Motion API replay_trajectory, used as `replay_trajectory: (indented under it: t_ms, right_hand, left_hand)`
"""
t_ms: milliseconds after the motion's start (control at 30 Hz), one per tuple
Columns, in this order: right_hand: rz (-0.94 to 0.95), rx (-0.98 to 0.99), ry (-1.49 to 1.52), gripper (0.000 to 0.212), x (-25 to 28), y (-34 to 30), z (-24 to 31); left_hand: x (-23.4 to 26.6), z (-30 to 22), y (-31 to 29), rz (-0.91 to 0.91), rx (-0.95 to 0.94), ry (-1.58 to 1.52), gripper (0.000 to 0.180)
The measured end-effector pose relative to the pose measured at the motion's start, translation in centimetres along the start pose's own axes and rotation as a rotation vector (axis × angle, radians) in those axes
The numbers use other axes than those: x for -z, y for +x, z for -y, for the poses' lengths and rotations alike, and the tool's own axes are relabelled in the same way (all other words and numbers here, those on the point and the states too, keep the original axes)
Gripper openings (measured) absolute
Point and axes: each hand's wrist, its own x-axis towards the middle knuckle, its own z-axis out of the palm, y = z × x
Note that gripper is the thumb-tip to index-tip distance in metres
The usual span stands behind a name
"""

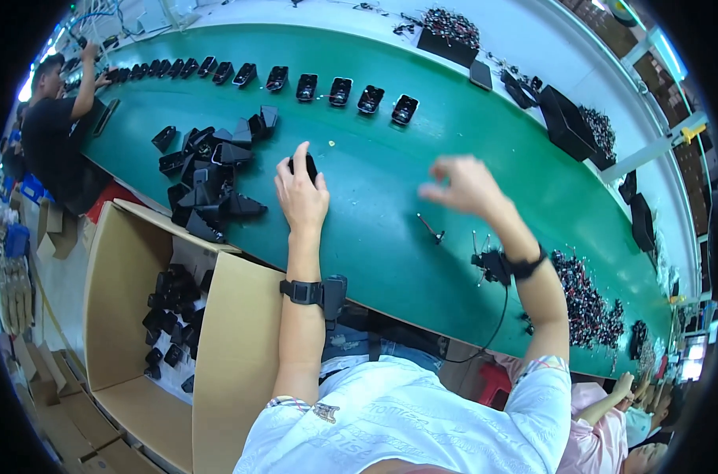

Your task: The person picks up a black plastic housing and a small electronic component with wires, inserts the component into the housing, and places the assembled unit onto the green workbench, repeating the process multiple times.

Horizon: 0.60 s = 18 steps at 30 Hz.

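Hold the small black plastic piece (310, 167) steady in the half-curled left hand (302, 194); cannot tell the blurred right hand's (463, 186) grip.

The head view looks steeply down from a wide fisheye camera worn on the person, close above the white short-sleeved patterned shirt (422, 415) at the lower edge, and faces forward across the long green work table (375, 229). The bare left hand (302, 197) and the blurred bare right hand (463, 186) fall at middle distance near the centre, the dark-clothed co-worker (54, 138) farther off at far left; the table's straight edges bow toward the circular rim.
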Motion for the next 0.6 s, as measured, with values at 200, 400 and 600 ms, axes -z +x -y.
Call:
replay_trajectory:
  t_ms: [200,400,600]
  right_hand:
    - [0.02,-0.036,0.009,0.03,-6.2,-9.4,1.5]
    - [-0.093,-0.209,0.783,0.014,-3.7,-12.2,2.3]
    - [-0.166,-0.087,1.297,0.019,-6.4,-13.4,0.0]
  left_hand:
    - [0.7,-7.2,-3.4,0.35,-0.066,-0.31,0.079]
    - [1.4,-8.6,-9.8,0.545,0.088,-0.743,0.079]
    - [2.7,-9.8,-9.8,1.01,0.605,-1.384,0.069]
